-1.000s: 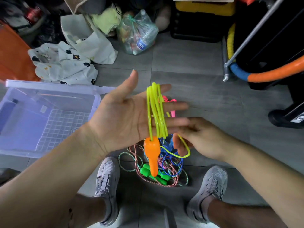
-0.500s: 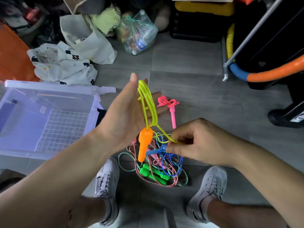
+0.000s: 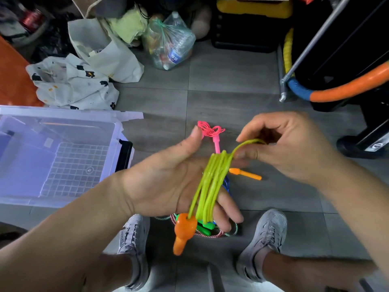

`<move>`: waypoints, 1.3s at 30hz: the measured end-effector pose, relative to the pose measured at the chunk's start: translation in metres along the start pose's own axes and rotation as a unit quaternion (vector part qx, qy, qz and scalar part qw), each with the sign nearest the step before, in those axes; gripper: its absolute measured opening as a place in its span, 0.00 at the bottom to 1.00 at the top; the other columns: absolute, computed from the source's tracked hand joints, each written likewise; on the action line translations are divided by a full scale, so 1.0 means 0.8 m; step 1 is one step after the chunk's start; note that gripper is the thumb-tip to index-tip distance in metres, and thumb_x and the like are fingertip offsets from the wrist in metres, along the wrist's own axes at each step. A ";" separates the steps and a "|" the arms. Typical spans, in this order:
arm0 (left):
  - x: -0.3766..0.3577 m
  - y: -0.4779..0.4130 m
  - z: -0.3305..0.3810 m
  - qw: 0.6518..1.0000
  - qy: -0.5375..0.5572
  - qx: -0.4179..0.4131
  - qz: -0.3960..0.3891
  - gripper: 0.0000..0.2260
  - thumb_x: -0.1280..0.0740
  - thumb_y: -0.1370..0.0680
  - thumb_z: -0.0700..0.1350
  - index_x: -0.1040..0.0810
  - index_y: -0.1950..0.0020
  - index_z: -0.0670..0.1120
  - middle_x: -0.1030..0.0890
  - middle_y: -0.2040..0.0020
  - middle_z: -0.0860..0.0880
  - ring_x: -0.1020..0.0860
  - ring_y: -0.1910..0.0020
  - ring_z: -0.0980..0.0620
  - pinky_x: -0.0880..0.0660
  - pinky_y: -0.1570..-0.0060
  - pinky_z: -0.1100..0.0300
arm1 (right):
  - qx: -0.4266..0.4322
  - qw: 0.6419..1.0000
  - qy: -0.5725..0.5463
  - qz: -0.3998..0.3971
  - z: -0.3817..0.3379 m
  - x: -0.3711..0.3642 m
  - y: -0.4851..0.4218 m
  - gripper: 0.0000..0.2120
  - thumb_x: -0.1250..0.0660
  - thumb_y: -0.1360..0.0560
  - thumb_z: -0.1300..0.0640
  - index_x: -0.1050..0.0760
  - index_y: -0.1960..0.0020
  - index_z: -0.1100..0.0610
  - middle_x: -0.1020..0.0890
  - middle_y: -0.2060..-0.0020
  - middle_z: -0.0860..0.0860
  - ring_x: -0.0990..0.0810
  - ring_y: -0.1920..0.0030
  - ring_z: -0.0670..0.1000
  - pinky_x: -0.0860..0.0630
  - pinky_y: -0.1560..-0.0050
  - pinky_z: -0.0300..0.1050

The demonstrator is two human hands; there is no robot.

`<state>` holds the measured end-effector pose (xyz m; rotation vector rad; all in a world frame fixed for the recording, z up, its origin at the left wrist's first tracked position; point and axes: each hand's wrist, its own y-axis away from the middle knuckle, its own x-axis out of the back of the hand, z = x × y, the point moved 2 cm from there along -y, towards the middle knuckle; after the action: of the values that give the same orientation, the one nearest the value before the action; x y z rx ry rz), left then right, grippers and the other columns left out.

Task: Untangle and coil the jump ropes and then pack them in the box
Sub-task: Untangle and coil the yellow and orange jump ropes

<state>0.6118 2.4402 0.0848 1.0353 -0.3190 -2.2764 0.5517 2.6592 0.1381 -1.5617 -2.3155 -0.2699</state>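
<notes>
— Where's the yellow-green plastic jump rope (image 3: 208, 186)?
— Mid-frame, wound round the straight fingers of the left hand (image 3: 168, 182); the right hand (image 3: 290, 148) pinches its strand. The clear plastic box (image 3: 63, 112) sits at left.

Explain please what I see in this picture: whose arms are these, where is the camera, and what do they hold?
There is no machine: a person wears a camera on the head, looking down at both arms. The left hand is held flat, and a yellow-green jump rope is wound around its fingers; its orange handle hangs below. The right hand pinches the loose part of that rope. On the floor lie a pink rope, another orange handle, and a tangle of ropes between the shoes. The clear box stands open at the left.
</notes>
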 end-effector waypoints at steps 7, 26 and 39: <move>0.001 -0.005 0.042 0.969 0.140 -0.042 -0.199 0.44 0.52 0.24 0.73 0.40 0.22 0.38 0.19 0.50 0.33 0.18 0.50 0.37 0.55 0.27 0.28 | -0.101 0.985 -0.118 -0.069 0.027 -0.028 -0.003 0.13 0.29 0.24 0.45 0.17 0.63 0.49 0.23 0.72 0.49 0.24 0.71 0.51 0.24 0.65 0.54; 0.018 -0.027 0.020 0.974 -0.147 -0.081 0.155 0.36 0.45 0.23 0.70 0.33 0.23 0.47 0.26 0.28 0.41 0.30 0.27 0.38 0.37 0.26 0.39 | 0.014 0.963 0.201 -0.180 -0.007 -0.027 0.014 0.08 0.27 0.31 0.49 0.21 0.66 0.50 0.24 0.71 0.48 0.25 0.69 0.48 0.28 0.66 0.44; 0.006 -0.004 0.013 0.947 -0.313 0.000 0.076 0.41 0.27 0.33 0.70 0.30 0.25 0.52 0.23 0.30 0.47 0.24 0.32 0.43 0.31 0.30 0.39 | 0.008 0.993 0.111 -0.032 0.003 -0.016 -0.002 0.10 0.17 0.38 0.53 0.17 0.62 0.52 0.19 0.64 0.46 0.21 0.63 0.48 0.28 0.62 0.36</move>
<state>0.6005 2.4391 0.0874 0.2416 -0.6308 -2.4053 0.5542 2.6486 0.1313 -1.3757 -2.1905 -0.4163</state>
